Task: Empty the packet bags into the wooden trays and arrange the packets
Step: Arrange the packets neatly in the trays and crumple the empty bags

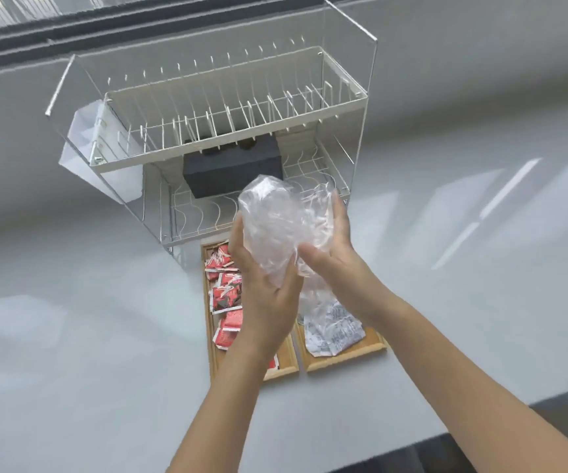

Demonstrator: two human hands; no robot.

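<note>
A clear crumpled plastic bag (277,220) is held up above two wooden trays. My left hand (265,291) grips its left side from below, and my right hand (330,247) holds its right side, thumb across the front. The bag's lower end hangs toward the right wooden tray (371,349), where white packets (333,331) lie. The left wooden tray (212,343) holds several red packets (226,291), partly hidden by my left wrist.
A white two-tier wire dish rack (228,131) with clear side panels stands just behind the trays, a dark grey box (231,172) on its lower tier. The grey counter (88,302) spreads to both sides; its front edge runs at lower right.
</note>
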